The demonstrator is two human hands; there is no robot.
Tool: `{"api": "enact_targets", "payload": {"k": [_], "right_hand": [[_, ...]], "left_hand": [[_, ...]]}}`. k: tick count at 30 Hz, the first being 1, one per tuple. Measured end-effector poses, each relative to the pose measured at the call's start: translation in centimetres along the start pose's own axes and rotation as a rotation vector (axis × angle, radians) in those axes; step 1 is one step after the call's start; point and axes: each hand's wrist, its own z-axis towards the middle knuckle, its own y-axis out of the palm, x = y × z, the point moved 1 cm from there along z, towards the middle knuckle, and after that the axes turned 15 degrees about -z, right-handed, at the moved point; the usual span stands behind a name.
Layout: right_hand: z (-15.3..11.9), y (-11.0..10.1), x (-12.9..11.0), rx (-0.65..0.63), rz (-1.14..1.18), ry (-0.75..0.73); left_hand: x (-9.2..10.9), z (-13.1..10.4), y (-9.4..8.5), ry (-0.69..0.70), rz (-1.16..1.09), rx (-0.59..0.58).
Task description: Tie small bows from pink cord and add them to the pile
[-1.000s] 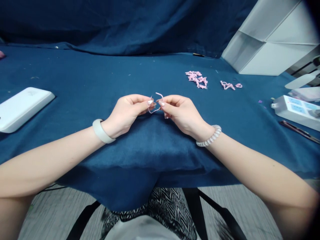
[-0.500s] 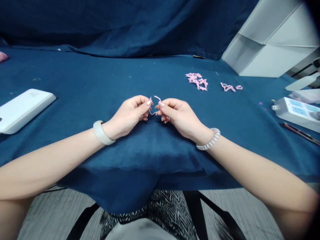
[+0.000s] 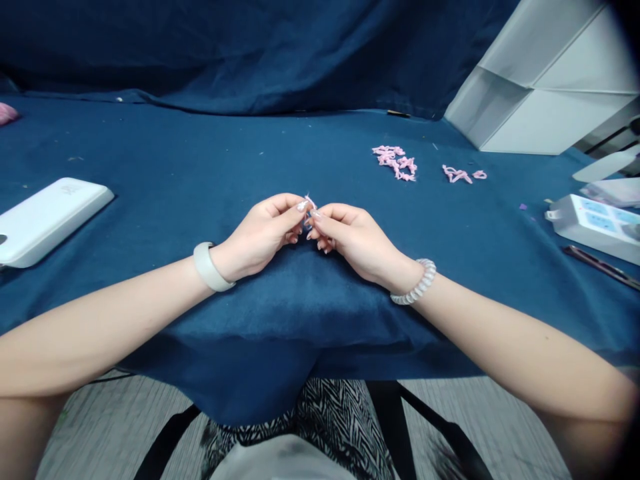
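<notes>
Between my fingertips is a short piece of pink yarn (image 3: 311, 201), its upper end poking out above them. My left hand (image 3: 273, 230) pinches it between thumb and index finger. From the other side my right hand (image 3: 347, 233) closes thumb and finger on it too, the fingertips of both hands nearly touching. Most of the yarn is hidden behind the fingers. Farther back on the blue cloth (image 3: 200, 157) lie a cluster of knotted pink yarn pieces (image 3: 397, 162) and, to its right, a smaller group of pink yarn bits (image 3: 457, 175).
At left lies a white power bank (image 3: 55, 217), with a pink bundle (image 3: 7, 114) at the far edge. On the right are a white power strip (image 3: 597, 220), a dark pen (image 3: 603, 267) and a white storage box (image 3: 555, 120).
My hands have come closer together, and the yarn loop that showed between them is now mostly closed up and hidden by the fingers.
</notes>
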Motion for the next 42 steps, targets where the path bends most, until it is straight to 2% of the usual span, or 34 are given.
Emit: {"api": "enact_targets", "payload": {"k": [9,14,18,24,31,42], "right_hand": [[-0.22,0.39,-0.53,-0.032,0.040,0.028],[-0.25,0.42,-0.47,-0.049,0.067,0.038],[-0.22,0.27,-0.36,-0.076,0.088,0.054],[-0.13,-0.05,-0.48,-0.144,0.085,0.047],[-0.04,-0.17,-0.54,-0.203,0.066,0.047],[-0.08,-0.18,-0.92,-0.222,-0.011,0.029]], "left_hand": [[-0.20,-0.11,0.08,-0.030,-0.111,-0.049],[-0.27,-0.19,0.20,-0.050,-0.186,-0.129],[-0.33,-0.22,0.31,-0.064,-0.181,-0.185],[-0.31,-0.45,0.62,-0.105,-0.146,-0.199],[-0.49,-0.69,0.70,-0.167,-0.177,-0.290],[-0.27,-0.88,0.99,-0.169,-0.120,-0.275]]}}
